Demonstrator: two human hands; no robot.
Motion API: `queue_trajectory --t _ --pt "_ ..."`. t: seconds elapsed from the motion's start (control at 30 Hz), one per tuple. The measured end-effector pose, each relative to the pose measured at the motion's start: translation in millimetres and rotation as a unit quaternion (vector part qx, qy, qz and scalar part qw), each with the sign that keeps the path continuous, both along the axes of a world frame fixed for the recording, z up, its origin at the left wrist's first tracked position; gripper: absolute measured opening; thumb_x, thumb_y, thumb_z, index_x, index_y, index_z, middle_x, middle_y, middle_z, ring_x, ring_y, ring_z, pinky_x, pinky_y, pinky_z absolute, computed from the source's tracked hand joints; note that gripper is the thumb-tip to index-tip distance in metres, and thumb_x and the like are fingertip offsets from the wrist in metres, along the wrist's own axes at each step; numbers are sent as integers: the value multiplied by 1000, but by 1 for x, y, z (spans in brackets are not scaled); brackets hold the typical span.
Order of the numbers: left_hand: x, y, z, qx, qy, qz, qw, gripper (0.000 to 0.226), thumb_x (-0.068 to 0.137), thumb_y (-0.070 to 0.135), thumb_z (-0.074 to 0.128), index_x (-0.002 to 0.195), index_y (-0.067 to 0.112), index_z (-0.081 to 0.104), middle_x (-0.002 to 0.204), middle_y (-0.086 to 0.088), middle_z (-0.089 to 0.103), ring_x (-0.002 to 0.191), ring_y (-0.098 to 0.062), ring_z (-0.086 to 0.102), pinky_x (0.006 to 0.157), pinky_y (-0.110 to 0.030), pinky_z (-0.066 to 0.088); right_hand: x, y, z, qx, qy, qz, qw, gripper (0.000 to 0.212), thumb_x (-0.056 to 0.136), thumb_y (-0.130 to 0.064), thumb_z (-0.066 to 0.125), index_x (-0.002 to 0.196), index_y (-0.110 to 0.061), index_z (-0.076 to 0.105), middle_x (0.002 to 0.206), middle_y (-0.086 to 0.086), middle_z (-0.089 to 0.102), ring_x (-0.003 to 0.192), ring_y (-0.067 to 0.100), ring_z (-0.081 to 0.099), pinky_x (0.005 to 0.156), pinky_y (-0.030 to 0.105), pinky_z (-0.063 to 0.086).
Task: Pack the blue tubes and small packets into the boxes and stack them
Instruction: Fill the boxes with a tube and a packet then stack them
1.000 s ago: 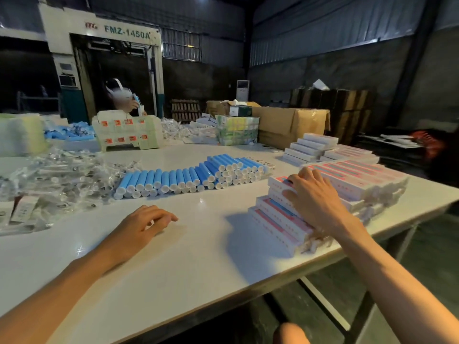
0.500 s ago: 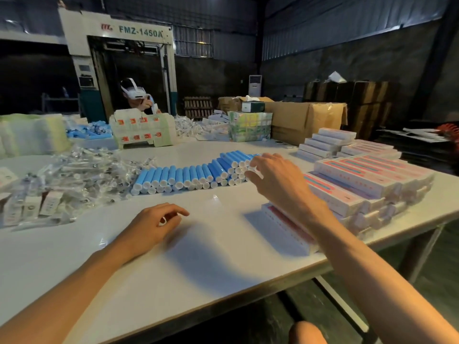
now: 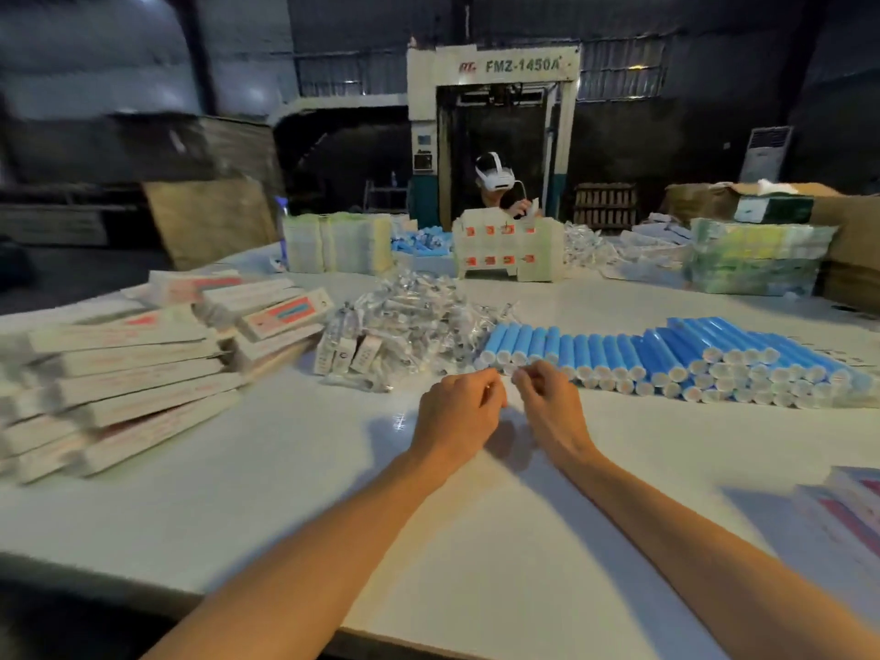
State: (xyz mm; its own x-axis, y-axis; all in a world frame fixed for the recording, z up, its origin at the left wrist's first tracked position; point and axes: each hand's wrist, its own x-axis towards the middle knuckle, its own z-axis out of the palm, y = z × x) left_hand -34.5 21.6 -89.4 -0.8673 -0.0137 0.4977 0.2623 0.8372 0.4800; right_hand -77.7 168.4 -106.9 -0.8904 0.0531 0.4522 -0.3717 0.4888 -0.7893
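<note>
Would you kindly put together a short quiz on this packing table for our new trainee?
1. True or false: the blue tubes lie on their sides on the table.
2. Which lies nearer the flat boxes stacked at left: A) the packets, B) the blue tubes?
3. Fill in: the machine behind reads FMZ-____.
Key: 1 true; 2 A; 3 1450A.

Blue tubes [image 3: 619, 347], white table [image 3: 285, 469]

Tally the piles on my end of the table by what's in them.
Blue tubes: 1 pile
Clear packets: 1 heap
Boxes: 2 piles, one left, one at the right edge
Total: 4
</note>
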Motion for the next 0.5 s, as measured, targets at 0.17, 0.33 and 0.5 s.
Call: queue_trajectory --t 0.17,0.33,0.5 --pt "-11 -27 23 -34 -57 37 997 8 99 38 57 105 34 61 99 4 76 92 -27 69 70 -35 42 -15 9 -11 -75 -34 49 995 22 101 -18 57 83 -10 68 68 4 63 63 26 54 61 38 42" --pt "-13 -122 57 -139 -157 197 958 51 105 43 53 148 16 46 143 -12 61 130 -37 58 95 -45 49 -18 6 -13 -88 -44 92 991 22 100 -15 55 83 -13 68 64 5 61 58 20 51 58 34 40" --pt "30 -232 59 -253 -179 407 859 55 108 31 50 156 11 33 156 -17 41 140 -38 41 113 -52 37 -17 2 -11 -57 -30 117 991 24 99 -12 55 78 -11 68 65 9 63 57 21 53 59 39 42"
